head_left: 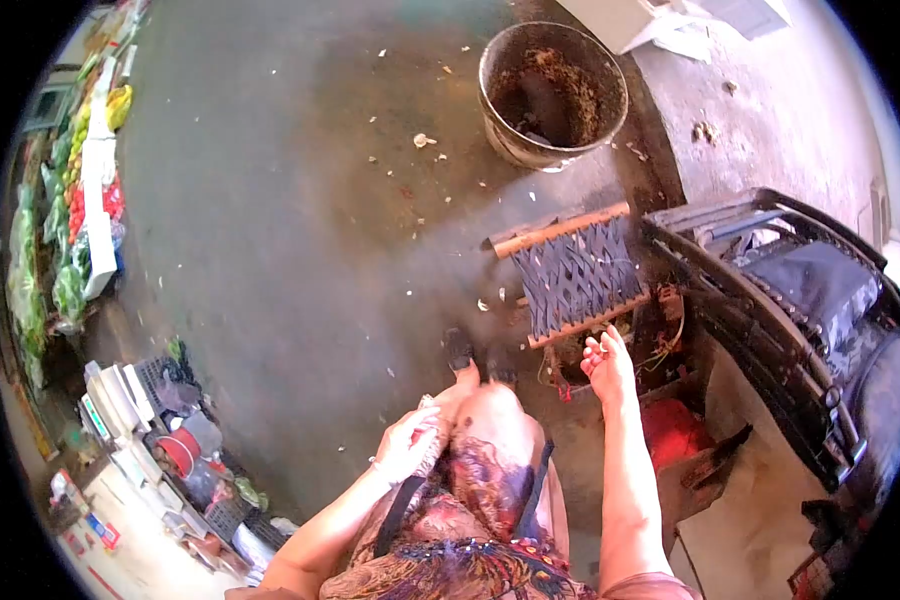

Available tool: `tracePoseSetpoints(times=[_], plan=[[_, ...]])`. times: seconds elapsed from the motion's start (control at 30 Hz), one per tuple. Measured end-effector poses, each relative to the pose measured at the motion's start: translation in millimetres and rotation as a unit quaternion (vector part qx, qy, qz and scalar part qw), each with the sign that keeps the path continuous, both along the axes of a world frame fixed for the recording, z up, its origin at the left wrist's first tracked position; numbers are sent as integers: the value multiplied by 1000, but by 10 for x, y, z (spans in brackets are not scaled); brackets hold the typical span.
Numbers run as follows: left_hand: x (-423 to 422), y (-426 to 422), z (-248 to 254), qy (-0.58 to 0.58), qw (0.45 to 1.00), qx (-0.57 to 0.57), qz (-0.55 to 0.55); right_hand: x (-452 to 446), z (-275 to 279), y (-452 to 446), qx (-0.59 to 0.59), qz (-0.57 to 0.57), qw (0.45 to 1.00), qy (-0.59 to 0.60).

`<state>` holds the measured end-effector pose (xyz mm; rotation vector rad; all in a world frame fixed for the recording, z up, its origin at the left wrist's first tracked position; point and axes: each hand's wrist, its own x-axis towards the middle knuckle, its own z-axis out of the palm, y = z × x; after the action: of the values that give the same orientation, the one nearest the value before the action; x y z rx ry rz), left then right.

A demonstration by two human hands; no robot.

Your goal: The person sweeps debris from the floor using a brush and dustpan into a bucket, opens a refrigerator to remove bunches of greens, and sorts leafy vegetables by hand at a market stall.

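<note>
Low wooden-railed stool with woven dark-grey straps (pixel 580 275) sits just beyond the half-curled right hand (pixel 608 366), probably parked there for easy reach, while left hand (pixel 404 446) bends loosely beside purple-patterned lap cloth (pixel 485 475); can't tell if either grips anything.

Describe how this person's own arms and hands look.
The left hand and right hand are ungloved, and the forearms are uncovered. A brownish-pink sleeve shows high on the right arm. A thin band seems to circle the left wrist, too blurred for detail.
</note>
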<state>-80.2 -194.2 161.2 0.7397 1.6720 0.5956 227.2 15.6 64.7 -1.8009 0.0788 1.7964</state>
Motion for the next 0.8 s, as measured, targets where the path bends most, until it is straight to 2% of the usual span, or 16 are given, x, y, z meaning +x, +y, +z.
tracePoseSetpoints(times=[0.1, 0.17, 0.2, 0.3, 0.37, 0.4, 0.43, 0.47, 0.53, 0.6, 0.63, 0.67, 0.7, 0.73, 0.77, 0.8], plan=[[-125, 495, 187, 26, 999, 29, 8, -252, 123, 268, -3, 164, 984, -74], [-240, 920, 273, 94, 987, 61, -112, -433, 237, 549, -1, 233, 968, -97], [-255, 1086, 217, 90, 984, 109, -110, -477, 199, 686, 19, 267, 958, -103], [-188, 1403, -39, 81, 975, 162, -129, -962, 260, 1407, 145, 335, 916, -167], [-190, 1737, -223, 6, 962, 215, -166, -1353, 96, 2017, 229, 343, 889, -201], [-163, 1853, -295, 3, 961, 226, -162, -1503, -128, 2331, 319, 391, 816, -281], [-170, 2014, -311, 51, 956, 231, -175, -1687, -218, 2643, 314, 408, 812, -275], [-183, 2183, -320, 22, 969, 199, -145, -1945, -299, 2945, 351, 419, 779, -306], [-313, 2462, -391, -8, 980, 167, -112, -2182, -810, 3473, 362, 452, 735, -353], [-432, 2571, -402, 3, 978, 148, -145, -2323, -1314, 3933, 304, 541, 645, -447], [-499, 2631, -412, -5, 981, 136, -139, -2392, -1535, 4080, 281, 568, 563, -531], [-566, 2678, -432, -20, 986, 135, -101, -2507, -1655, 4228, 191, 609, 522, -566], [-628, 2715, -452, -32, 989, 131, -62, -2532, -1883, 4394, 139, 627, 509, -574], [-651, 2751, -493, -42, 988, 141, -49, -2307, -2272, 4568, 161, 642, 541, -518], [-684, 2810, -528, -41, 990, 125, -40, -2175, -2759, 4625, 193, 616, 470, -603], [-724, 2870, -541, -56, 990, 120, -45, -2079, -3012, 4822, 97, 700, 465, -533]])
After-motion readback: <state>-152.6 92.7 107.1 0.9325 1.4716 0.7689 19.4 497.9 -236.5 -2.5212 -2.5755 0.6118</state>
